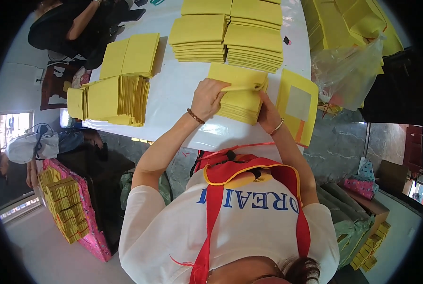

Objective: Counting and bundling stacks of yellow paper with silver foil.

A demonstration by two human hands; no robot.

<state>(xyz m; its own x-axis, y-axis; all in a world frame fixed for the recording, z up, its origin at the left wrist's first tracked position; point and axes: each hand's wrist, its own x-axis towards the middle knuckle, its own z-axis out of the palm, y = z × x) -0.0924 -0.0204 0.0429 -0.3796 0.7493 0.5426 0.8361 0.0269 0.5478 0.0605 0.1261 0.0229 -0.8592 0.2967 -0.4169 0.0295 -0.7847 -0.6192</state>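
Near the front edge of the white-covered table [169, 106] lies a stack of yellow paper sheets [240, 106]. My left hand [208, 97] is closed on the left end of the top yellow paper sheet [237, 73], whose near edge is bent up into a curled fold. At the fold's right end my right hand [269, 114] grips the same sheet, its fingers partly hidden by the stack's side. Beside that hand lies a larger flat yellow sheet [283, 102] with a grey rectangle [298, 102] on it.
Neat stacks of folded yellow paper [197, 31] stand at the far side. More yellow bundles [105, 97] are on the left. A clear plastic bag [346, 71] hangs by the right edge. One person sits at the far left, and another person [36, 144] is below.
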